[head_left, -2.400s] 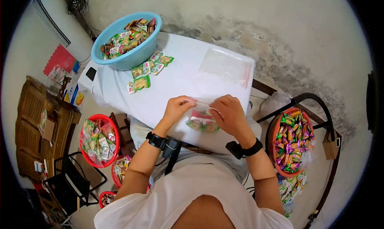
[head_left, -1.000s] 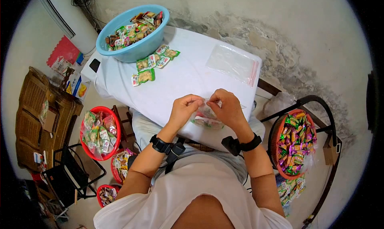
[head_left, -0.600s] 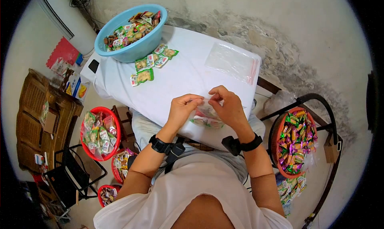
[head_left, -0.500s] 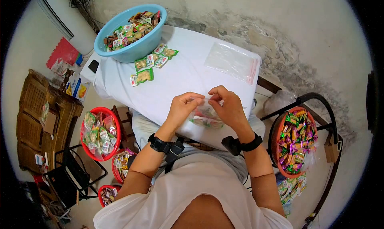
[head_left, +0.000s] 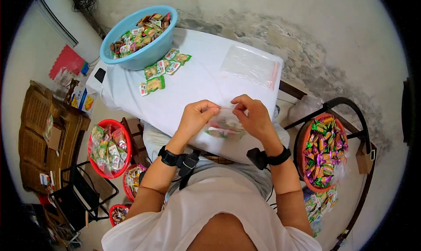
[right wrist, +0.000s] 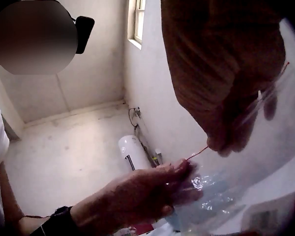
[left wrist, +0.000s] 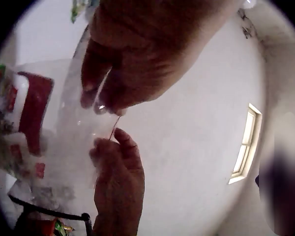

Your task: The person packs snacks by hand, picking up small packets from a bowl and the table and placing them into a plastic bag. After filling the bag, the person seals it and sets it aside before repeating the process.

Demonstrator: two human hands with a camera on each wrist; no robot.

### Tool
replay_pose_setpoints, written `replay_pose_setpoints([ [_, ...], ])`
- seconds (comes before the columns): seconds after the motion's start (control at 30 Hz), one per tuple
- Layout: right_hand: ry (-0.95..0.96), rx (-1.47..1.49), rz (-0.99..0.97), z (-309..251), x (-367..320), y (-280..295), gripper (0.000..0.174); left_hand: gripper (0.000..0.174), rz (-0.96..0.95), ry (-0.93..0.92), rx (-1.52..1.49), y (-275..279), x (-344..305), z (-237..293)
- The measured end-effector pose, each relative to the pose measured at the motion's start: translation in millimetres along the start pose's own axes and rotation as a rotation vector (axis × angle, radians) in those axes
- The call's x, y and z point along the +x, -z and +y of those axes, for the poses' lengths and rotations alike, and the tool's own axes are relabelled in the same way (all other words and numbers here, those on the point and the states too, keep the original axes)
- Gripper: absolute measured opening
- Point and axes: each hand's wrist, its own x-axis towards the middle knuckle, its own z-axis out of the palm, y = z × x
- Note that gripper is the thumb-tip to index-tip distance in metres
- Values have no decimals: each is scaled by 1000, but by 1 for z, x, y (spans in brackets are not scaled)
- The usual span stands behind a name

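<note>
A clear plastic bag (head_left: 224,127) with a thin red line along its top edge hangs between the two hands, with green, white and red snack packets inside. The left hand (head_left: 196,118) pinches that edge at one end between thumb and fingers. At the other end the right hand (head_left: 255,119) pinches it too. Close up in the left wrist view, the packets (left wrist: 33,108) show dark red and green through the film, below the left hand (left wrist: 137,54). In the right wrist view the red line (right wrist: 197,151) runs from hand to hand.
On the white-covered table (head_left: 197,89) lie flat clear bags (head_left: 251,67) and several green packets (head_left: 154,85), near a blue basin (head_left: 164,43) full of snacks. Red baskets (head_left: 128,157) stand at the left, and an orange basket (head_left: 302,163) of bright wrapped sweets at the right.
Both hands have shifted slightly apart, and the bag's top edge is stretched straighter between them. The head view has moved a little. Packets on the table lie as before.
</note>
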Motion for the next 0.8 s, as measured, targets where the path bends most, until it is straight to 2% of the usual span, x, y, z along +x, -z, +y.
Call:
replay_pose_setpoints([
  [0.03,-3,-1,4,-1,0,0,20,15,-5,-1,1,0,-1,6],
  [0.1,22,34,6,-5,1,1,19,16,208,-626,677,0,-4,20],
  [0.13,22,34,6,-6,1,1,19,16,208,-626,677,-2,-3,25],
  [0.2,54,20,12,-7,1,0,20,15,180,-802,774,-6,2,33],
  [0.23,56,21,12,-7,2,-1,20,15,182,-802,776,-6,5,33],
  [0.3,78,2,28,-7,1,0,22,10,-44,-654,720,-8,13,28],
  [0.43,36,29,34,-5,-4,11,16,9,-37,-614,578,-12,14,20],
  [0.53,144,-146,33,10,-6,22,10,8,22,-558,630,-11,10,23],
  [0.63,78,-108,-3,14,-8,23,6,8,3,-581,668,-10,8,26],
  [0.7,140,-157,55,14,-8,20,4,8,31,-721,828,-12,6,32],
  [0.8,147,-183,77,10,-9,17,4,8,29,-795,836,-24,7,39],
])
